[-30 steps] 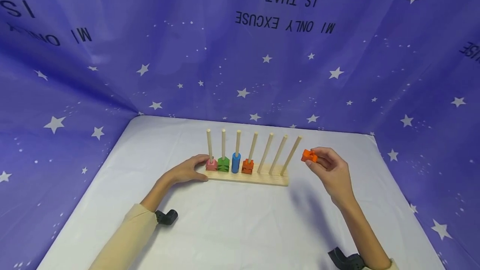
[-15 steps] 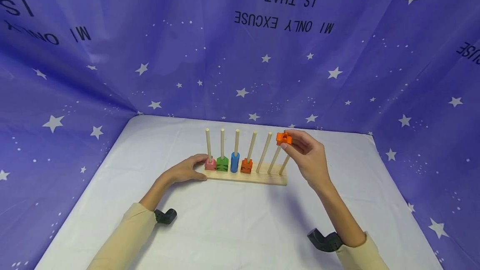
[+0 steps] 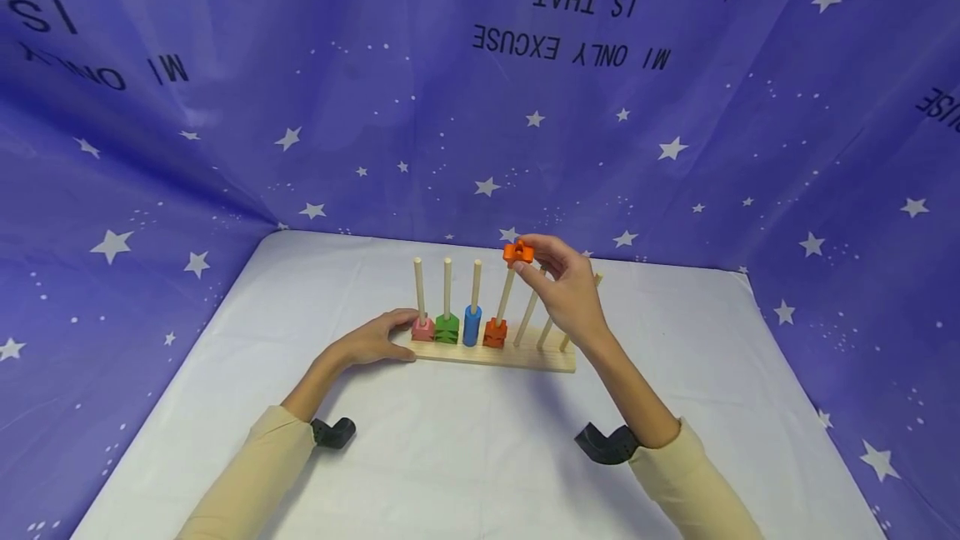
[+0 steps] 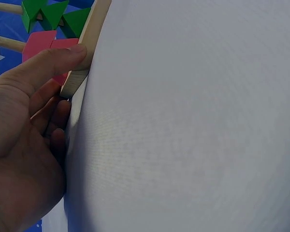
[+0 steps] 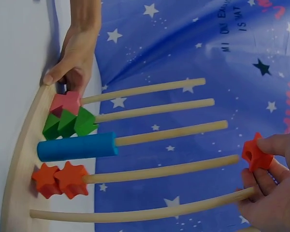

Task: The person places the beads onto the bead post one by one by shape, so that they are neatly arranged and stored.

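Observation:
A wooden peg stand [image 3: 536,359] with several upright pegs is on the white table. My left hand [image 3: 373,340] grips its left end, thumb [image 4: 70,57] on the near edge and fingers behind. My right hand [image 3: 567,294] pinches an orange star-shaped bead [image 5: 257,152] at the top of the fourth peg from the left [image 5: 159,174]. In the right wrist view the bead's hole faces the peg tip, a small gap between them. Two orange star beads [image 5: 63,180] sit at the foot of that peg.
The pegs to the left carry pink beads [image 3: 423,330], green beads [image 3: 447,329] and a blue cylinder [image 3: 471,326]. Bare pegs [image 3: 531,307] stand to the right, partly behind my right hand. A purple star-printed cloth [image 3: 420,148] rises behind the table [image 3: 450,457].
My right hand has carried the orange star bead leftward and up, from beyond the stand's right end to the fourth peg's tip. The left hand stays at the stand's left end.

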`<state>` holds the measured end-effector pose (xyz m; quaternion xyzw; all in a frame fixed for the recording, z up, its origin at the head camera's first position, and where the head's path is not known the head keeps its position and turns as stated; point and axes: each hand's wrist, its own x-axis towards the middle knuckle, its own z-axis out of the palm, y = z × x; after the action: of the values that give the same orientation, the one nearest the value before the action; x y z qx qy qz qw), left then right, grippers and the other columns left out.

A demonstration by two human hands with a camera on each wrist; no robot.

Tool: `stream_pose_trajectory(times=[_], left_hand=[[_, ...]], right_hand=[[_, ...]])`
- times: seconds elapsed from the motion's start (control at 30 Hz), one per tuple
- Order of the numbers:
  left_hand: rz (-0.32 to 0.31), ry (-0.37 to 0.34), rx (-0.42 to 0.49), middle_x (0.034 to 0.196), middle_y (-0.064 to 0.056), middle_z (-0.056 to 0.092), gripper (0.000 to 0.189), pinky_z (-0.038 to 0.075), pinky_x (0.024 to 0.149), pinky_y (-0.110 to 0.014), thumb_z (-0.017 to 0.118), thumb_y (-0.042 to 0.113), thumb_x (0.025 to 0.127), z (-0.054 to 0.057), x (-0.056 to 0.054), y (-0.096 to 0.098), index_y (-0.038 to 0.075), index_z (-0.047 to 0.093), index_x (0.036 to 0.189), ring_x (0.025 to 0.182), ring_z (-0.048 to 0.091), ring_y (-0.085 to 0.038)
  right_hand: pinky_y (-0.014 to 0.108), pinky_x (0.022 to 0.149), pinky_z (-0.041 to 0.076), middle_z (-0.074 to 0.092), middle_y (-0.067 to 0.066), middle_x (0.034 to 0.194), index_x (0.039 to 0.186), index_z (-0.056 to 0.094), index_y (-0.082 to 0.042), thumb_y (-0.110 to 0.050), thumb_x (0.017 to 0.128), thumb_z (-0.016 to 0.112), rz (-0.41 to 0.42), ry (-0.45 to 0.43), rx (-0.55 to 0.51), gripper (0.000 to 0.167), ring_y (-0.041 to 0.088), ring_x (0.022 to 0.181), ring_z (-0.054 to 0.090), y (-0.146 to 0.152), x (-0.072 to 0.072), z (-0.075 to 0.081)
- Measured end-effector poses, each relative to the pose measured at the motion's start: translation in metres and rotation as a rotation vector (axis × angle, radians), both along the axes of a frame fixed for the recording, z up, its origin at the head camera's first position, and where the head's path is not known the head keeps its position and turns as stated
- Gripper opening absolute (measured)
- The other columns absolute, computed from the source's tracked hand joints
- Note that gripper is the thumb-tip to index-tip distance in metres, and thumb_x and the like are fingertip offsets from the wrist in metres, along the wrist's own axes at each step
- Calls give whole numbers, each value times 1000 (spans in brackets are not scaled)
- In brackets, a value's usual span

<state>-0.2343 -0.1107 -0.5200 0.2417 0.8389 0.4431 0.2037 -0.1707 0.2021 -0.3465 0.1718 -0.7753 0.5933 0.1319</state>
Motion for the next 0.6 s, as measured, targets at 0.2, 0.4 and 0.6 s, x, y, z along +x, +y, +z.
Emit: stream_pose_trajectory(times=[0.2,0.4,0.6], left_hand=[[-3,6,-2,152,-26,37,80,21,117,-55,82,18,81,1,0,0,-3,42,148,140,35,-42],[7,0,-6,153,-25,37,81,20,118,-54,82,19,81,-1,0,-1,-2,43,148,140,35,-41],[4,11,0,152,-26,37,81,19,117,-57,82,20,81,-1,-1,-2,-3,43,148,140,33,-43]], right_hand=[[21,75,46,69,16,111,125,64,3,-6,92,72,-40,-31,25,35,24,96,61,-4,-5,-11],[19,81,48,66,15,112,126,63,1,-9,92,73,-72,-66,-4,37,24,97,58,-6,-5,-30],[36,98,49,64,19,116,125,59,3,-4,91,72,-82,-140,-86,37,31,109,59,-8,-3,-66]])
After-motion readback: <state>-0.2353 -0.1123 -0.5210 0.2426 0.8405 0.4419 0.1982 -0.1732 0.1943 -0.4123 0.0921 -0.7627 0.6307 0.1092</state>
